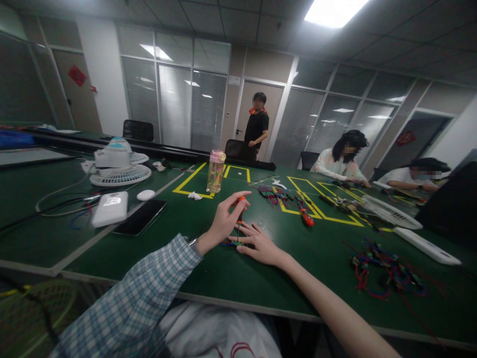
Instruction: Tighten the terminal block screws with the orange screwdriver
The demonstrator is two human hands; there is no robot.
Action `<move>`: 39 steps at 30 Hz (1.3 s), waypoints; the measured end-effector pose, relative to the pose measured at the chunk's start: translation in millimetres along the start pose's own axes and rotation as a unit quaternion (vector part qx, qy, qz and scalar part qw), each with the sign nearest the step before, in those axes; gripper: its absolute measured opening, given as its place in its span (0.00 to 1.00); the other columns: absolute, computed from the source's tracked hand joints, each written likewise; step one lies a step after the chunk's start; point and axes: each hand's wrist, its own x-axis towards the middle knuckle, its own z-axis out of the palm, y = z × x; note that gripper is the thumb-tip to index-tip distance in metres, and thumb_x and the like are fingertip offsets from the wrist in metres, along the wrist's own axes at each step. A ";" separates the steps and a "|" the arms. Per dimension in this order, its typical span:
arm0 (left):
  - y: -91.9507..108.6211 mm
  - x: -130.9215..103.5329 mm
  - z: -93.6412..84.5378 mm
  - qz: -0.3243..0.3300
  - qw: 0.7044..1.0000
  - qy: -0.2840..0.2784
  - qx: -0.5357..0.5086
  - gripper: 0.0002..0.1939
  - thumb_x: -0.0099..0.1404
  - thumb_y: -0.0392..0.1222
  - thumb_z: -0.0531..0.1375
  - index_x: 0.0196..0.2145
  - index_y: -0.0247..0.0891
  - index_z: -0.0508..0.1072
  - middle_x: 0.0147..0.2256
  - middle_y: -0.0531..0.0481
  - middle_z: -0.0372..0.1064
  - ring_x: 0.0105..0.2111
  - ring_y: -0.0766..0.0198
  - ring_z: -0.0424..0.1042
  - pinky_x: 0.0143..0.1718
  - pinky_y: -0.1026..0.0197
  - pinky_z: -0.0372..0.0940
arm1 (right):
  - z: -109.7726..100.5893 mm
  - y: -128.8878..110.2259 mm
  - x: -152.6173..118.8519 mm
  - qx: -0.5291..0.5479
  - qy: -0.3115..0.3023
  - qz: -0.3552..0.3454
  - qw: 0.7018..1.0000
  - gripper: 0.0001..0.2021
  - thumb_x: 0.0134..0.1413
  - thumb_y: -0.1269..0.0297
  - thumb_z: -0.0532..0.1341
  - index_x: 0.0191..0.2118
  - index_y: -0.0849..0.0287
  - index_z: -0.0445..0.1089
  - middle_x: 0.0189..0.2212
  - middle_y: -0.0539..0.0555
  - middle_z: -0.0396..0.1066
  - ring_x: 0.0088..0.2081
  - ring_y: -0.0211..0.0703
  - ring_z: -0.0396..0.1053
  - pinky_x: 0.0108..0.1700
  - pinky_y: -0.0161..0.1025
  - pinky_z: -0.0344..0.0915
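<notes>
My left hand [226,217] is closed round the orange and black handle of a screwdriver [241,211], held upright. Its thin shaft points down to a small green circuit board [235,243] with blue and red wires on the table. My right hand [261,244] lies low over the table with its fingers spread, the fingertips at the board's right side. How firmly they touch the board cannot be made out. Beyond my hands, a bundle of wired boards [275,195] and a red-handled tool [307,219] lie on the green table [179,268].
A bottle [216,171] stands beyond my left hand. Leftward lie a phone [140,218], a white device [111,209] and a fan [121,166]. More wired boards [385,268] and a white bar [427,246] lie rightward. One person stands behind the table; two sit at right.
</notes>
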 end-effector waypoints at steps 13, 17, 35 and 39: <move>-2.0 -0.4 0.5 0.015 1.000 0.017 0.014 0.14 0.70 0.43 0.49 0.47 0.39 0.70 0.39 0.47 0.67 0.38 0.64 0.68 0.39 0.63 0.64 | 0.8 1.9 -0.1 -0.004 -0.002 0.000 1.000 0.21 0.62 0.49 0.51 0.60 0.38 0.57 0.66 0.48 0.45 0.67 0.53 0.38 0.64 0.60 0.33; -1.7 1.6 0.0 0.026 0.998 0.045 0.047 0.11 0.67 0.44 0.55 0.42 0.39 0.74 0.38 0.48 0.63 0.37 0.64 0.66 0.38 0.64 0.64 | 0.1 1.3 -0.1 -0.008 -0.004 -0.001 1.000 0.21 0.62 0.49 0.51 0.60 0.39 0.56 0.66 0.49 0.45 0.67 0.53 0.39 0.64 0.60 0.33; 4.2 2.1 -0.6 0.005 1.000 0.016 -0.021 0.14 0.69 0.43 0.50 0.46 0.39 0.72 0.36 0.48 0.67 0.34 0.66 0.68 0.37 0.64 0.65 | 2.3 3.8 0.1 -0.002 0.000 -0.003 1.000 0.21 0.62 0.50 0.51 0.60 0.38 0.56 0.66 0.47 0.44 0.67 0.52 0.37 0.64 0.60 0.33; 2.6 1.4 0.8 0.004 0.999 0.015 -0.039 0.14 0.68 0.44 0.52 0.46 0.38 0.72 0.38 0.47 0.68 0.37 0.64 0.69 0.38 0.63 0.66 | 1.2 2.7 -0.1 0.000 -0.002 -0.002 1.000 0.21 0.62 0.50 0.51 0.60 0.38 0.56 0.66 0.47 0.45 0.67 0.53 0.38 0.64 0.60 0.32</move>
